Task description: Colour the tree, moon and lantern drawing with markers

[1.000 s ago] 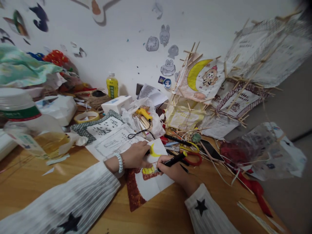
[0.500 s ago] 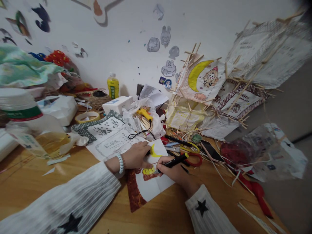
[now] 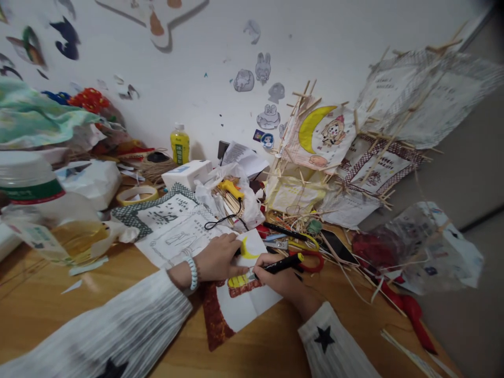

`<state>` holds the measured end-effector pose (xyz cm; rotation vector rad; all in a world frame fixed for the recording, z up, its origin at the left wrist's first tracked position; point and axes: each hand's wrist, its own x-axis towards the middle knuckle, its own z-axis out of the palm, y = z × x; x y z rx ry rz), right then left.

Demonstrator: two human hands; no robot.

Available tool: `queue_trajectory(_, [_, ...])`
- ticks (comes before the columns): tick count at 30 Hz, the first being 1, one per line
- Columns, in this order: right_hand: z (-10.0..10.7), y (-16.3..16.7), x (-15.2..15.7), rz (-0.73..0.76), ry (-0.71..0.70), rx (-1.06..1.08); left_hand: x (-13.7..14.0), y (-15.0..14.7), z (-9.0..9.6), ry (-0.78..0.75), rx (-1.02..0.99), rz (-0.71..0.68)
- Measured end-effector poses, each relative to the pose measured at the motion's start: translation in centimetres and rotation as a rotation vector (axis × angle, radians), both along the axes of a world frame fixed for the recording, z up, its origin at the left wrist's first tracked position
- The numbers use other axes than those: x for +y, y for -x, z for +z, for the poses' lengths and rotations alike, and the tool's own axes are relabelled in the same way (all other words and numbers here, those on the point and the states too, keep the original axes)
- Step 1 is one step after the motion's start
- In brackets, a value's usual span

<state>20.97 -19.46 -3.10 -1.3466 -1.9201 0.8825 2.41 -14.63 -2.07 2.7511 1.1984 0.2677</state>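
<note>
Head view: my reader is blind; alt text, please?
A right hand holds a black marker at a partly coloured drawing; the left hand rests on it. Beyond, stick-framed paper structures rise above a cluttered wooden table.

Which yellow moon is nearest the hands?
The little moon, on the paper under the left hand and right hand; the bigger moon is farther off on the panel.
</note>
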Motion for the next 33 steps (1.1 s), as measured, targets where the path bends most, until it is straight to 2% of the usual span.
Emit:
queue_trajectory(4, [0.03, 0.06, 0.01, -0.014, 0.08, 0.029, -0.17, -0.09, 0.31, 0.021, 0.009, 0.004])
queue_trajectory(16, [0.41, 0.12, 0.13, -0.019, 0.073, 0.032, -0.06, -0.22, 0.25, 0.022, 0.025, 0.011])
queue_trajectory(25, [-0.16, -0.09, 0.4, -0.022, 0.031, 0.031, -0.03, -0.18, 0.33, 0.027, 0.022, 0.008])
queue_trajectory(33, [-0.05, -0.12, 0.43, -0.036, 0.057, 0.021, 0.15, -0.17, -0.14, 0.014, 0.019, 0.007])
